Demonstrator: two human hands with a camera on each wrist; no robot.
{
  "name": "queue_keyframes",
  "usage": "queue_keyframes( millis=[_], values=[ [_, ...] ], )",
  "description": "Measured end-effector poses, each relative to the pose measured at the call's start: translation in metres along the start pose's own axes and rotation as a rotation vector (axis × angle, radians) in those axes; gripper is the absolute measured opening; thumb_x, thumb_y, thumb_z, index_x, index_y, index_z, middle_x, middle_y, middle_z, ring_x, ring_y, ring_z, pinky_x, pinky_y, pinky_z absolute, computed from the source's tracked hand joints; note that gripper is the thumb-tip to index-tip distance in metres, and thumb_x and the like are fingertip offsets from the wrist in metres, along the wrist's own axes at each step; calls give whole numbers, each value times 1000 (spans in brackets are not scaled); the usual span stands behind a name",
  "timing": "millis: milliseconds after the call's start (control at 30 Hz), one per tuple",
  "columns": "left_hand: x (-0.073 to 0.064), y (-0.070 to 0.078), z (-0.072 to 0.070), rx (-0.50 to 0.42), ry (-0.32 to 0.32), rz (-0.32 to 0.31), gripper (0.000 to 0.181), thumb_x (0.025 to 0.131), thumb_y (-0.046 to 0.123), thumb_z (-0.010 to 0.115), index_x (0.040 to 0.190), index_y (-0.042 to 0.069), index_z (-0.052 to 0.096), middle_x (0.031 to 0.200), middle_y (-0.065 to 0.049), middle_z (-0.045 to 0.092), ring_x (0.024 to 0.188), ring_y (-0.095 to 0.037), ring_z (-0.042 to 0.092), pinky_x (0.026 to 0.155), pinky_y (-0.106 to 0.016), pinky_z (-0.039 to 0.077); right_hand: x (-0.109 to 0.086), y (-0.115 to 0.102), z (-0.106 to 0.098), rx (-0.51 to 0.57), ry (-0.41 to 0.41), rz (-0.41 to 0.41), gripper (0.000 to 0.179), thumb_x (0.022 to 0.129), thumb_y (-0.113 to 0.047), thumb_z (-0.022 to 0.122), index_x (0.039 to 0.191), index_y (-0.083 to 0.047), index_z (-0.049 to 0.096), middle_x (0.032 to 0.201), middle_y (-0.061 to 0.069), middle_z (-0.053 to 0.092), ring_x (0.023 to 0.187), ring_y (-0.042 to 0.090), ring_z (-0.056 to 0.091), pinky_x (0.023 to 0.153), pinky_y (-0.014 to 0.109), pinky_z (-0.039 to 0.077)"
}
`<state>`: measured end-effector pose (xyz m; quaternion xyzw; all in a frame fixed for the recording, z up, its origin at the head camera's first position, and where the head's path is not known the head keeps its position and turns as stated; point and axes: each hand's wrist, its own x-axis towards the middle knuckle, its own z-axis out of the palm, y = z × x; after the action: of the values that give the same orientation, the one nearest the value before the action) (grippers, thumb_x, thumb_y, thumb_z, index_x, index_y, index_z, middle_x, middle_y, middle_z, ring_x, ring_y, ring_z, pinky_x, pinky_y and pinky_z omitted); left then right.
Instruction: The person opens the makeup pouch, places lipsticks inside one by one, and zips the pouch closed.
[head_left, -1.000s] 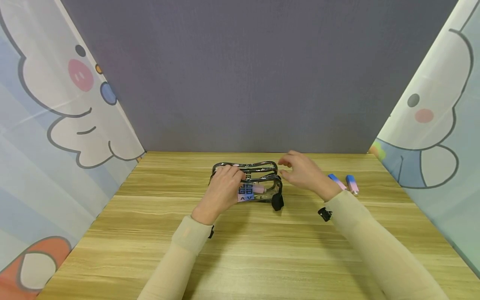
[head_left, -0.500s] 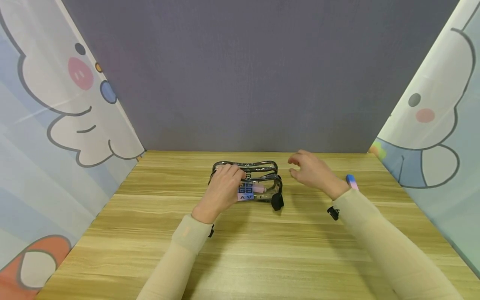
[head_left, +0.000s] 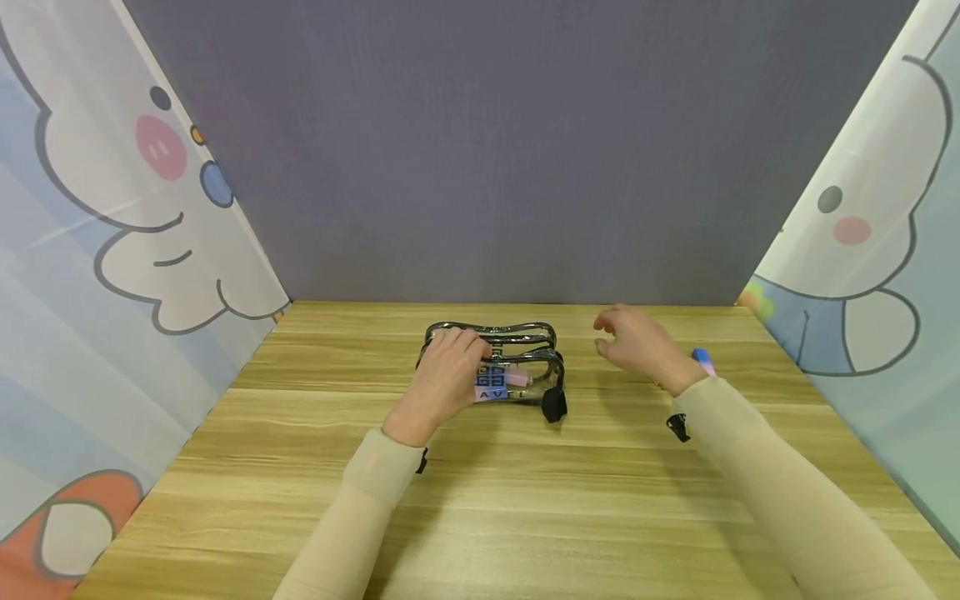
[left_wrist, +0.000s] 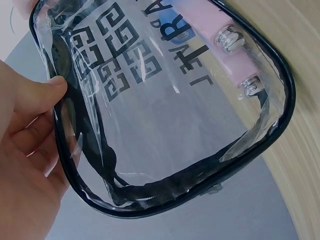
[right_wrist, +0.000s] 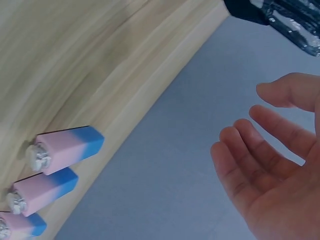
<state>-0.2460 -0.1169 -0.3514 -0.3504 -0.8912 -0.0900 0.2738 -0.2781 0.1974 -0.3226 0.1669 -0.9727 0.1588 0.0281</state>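
Gripping the pouch by its black rim with the left hand, with thumb laid on the rim and fingers at its outer side. Holding the right hand relaxed, with fingers loosely bent and thumb apart from them, above the table. Reaching in from the near side in pale sleeves, with a small black piece at the right cuff. Farther in, toward the table's far edge and left of the right hand, the pouch itself. Through its clear side, dark print and two pink sticks with silvery ends. Right of the right hand, three pink-and-blue sticks lined up close together on the table, partly behind the arm in the head view. Behind everything, a gray panel between two cartoon sheets.
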Motion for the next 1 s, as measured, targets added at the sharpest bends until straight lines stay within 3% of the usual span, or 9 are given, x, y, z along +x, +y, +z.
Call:
queue_keyframes(
  millis=[233, 567, 633, 733, 867, 1000],
  values=[
    [0, -1, 0, -13, -18, -14, 55, 61, 22, 99, 104, 5, 70, 103, -7, 67, 96, -27, 59, 91, -43, 48, -1, 12, 2, 21, -22, 58, 37, 97, -17, 63, 126, 6, 64, 121, 27, 62, 108, 43, 61, 87, 59, 50],
    [0, 0, -2, -13, -20, -3, 52, 62, 16, 98, 104, 4, 70, 102, -8, 67, 95, -28, 59, 90, -42, 47, -4, 28, 8, 30, -25, 101, 38, 95, -15, 62, 125, 9, 63, 118, 29, 61, 105, 44, 61, 87, 58, 50],
    [0, 0, -2, -8, -18, -2, 52, 62, 17, 98, 104, 5, 70, 101, -7, 67, 95, -28, 59, 89, -43, 47, -5, 31, 10, 29, -27, 109, 39, 94, -14, 62, 125, 10, 63, 117, 29, 61, 98, 39, 62, 85, 57, 50],
    [0, 0, -2, 6, -20, -1, 51, 62, 16, 97, 105, 6, 71, 101, -7, 67, 95, -27, 59, 89, -42, 48, -7, 37, 12, 55, -49, 136, 40, 94, -14, 60, 126, 11, 61, 120, 32, 60, 71, 31, 64, 74, 49, 53],
    [0, 1, -3, 25, -24, 0, 48, 64, 11, 95, 105, 6, 71, 102, -6, 67, 95, -26, 59, 89, -41, 48, -9, 44, 15, 99, -88, 182, 43, 95, -13, 58, 129, 13, 57, 124, 36, 56, 43, 20, 53, 56, 38, 51],
    [0, 1, -4, 23, -22, -1, 46, 64, 6, 93, 104, 5, 71, 102, -7, 67, 94, -27, 59, 90, -42, 48, -9, 49, 18, 66, -90, 194, 44, 94, -13, 59, 129, 15, 56, 128, 37, 55, 65, 26, 61, 74, 46, 52]
  ],
)
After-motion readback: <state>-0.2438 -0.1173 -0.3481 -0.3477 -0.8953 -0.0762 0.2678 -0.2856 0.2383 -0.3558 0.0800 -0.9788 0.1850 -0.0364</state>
